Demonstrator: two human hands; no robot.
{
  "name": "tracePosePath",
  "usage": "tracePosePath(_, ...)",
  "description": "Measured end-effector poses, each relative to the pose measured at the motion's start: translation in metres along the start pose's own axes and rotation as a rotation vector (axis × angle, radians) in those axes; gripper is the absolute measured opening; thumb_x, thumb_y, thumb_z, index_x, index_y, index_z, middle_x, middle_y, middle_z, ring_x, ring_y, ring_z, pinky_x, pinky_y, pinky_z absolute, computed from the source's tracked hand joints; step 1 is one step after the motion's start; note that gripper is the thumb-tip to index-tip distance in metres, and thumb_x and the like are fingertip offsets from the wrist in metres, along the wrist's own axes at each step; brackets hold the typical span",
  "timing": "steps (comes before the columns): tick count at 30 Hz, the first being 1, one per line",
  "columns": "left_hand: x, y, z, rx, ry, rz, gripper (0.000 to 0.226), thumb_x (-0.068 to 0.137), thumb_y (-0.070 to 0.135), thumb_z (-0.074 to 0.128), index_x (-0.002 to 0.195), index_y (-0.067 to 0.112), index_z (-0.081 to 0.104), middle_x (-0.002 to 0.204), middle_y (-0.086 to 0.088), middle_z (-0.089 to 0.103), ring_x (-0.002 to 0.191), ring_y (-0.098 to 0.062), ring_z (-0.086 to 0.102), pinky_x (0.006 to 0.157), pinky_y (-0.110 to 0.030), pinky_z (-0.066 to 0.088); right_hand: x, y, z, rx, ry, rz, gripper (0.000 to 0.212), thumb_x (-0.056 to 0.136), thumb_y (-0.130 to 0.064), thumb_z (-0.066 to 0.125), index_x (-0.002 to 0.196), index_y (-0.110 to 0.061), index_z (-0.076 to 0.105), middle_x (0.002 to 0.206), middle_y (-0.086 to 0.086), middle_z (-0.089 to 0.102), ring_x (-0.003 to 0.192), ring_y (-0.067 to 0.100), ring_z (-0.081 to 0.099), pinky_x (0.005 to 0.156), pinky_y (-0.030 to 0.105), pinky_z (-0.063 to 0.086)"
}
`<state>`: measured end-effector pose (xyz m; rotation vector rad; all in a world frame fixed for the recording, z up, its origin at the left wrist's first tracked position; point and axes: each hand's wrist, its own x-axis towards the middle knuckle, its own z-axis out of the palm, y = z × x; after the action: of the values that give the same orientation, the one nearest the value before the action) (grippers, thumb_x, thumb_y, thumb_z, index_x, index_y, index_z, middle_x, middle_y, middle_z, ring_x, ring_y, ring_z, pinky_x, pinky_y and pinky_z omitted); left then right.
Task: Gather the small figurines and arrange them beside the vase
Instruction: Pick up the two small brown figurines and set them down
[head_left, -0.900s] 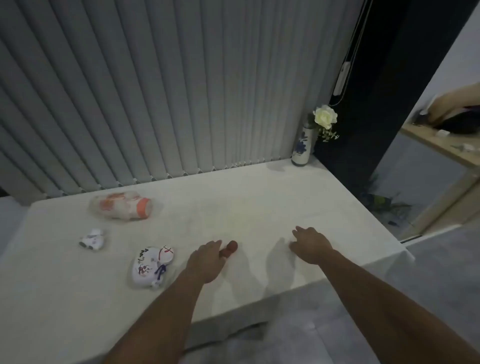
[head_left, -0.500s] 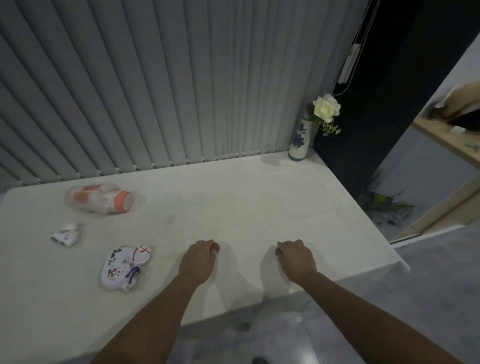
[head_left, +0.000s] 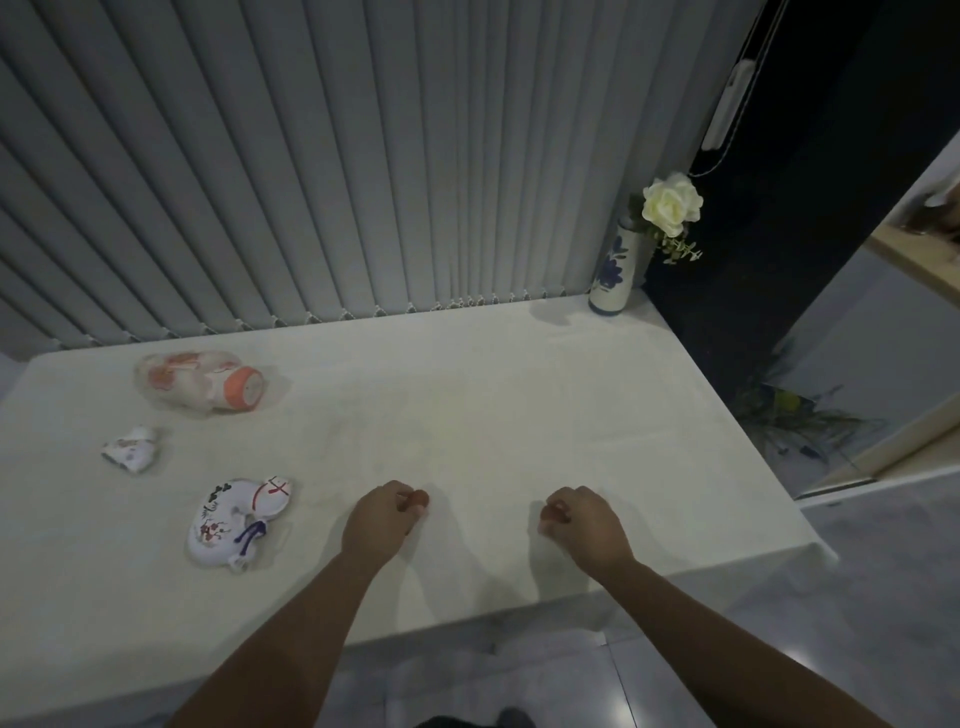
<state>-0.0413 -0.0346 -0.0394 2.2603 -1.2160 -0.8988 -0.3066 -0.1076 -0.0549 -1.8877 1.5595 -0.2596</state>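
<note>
1. Both hands rest curled near the table's (head_left: 519, 374) front edge; the left hand (head_left: 379, 522) closes on a small red piece (head_left: 418, 499), the right hand (head_left: 584, 525) on another red bit, barely visible.
2. Three figurines lie toppled toward the left edge: an orange one (head_left: 202, 387) farthest back, a small one (head_left: 130, 449), and a flat one (head_left: 241, 519) just left of the left hand, long axis running front to back.
3. The vase (head_left: 613, 275) stands at the back right corner, well apart from them; the right hand is likely the nearer carrier.
</note>
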Motion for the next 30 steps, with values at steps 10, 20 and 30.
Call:
tracePosePath(10, -0.004, 0.000, 0.004, -0.044, -0.046, -0.023, 0.032, 0.078, 0.027, 0.073, 0.106, 0.014, 0.065, 0.099, -0.003, 0.068, 0.092, -0.022, 0.061, 0.078, -0.029, 0.042, -0.003, 0.008, -0.001, 0.050, 0.012, 0.030, 0.023, 0.078, -0.024, 0.071, 0.101, -0.019, 0.071, 0.092, -0.002, 0.067, 0.088, 0.014, 0.059, 0.066, 0.013, 0.034)
tracePosePath(20, 0.009, 0.002, 0.005, 0.016, -0.147, 0.046, 0.039, 0.077, 0.031, 0.074, 0.111, 0.015, 0.065, 0.105, -0.004, 0.070, 0.093, -0.020, 0.062, 0.078, -0.026, 0.042, -0.011, -0.012, 0.009, -0.147, 0.049, 0.074, 0.019, 0.081, -0.022, 0.068, 0.096, -0.020, 0.056, 0.092, 0.001, 0.068, 0.088, 0.019, 0.050, 0.061, 0.029, 0.040)
tracePosePath(30, 0.037, 0.016, -0.003, -0.094, -0.231, 0.206, 0.022, 0.074, 0.032, 0.071, 0.095, 0.025, 0.070, 0.081, 0.002, 0.071, 0.071, -0.017, 0.067, 0.080, -0.044, 0.058, -0.002, -0.017, 0.011, -0.012, 0.164, 0.242, 0.042, 0.080, -0.019, 0.071, 0.120, -0.016, 0.060, 0.112, 0.004, 0.065, 0.103, 0.022, 0.059, 0.077, 0.025, 0.042)
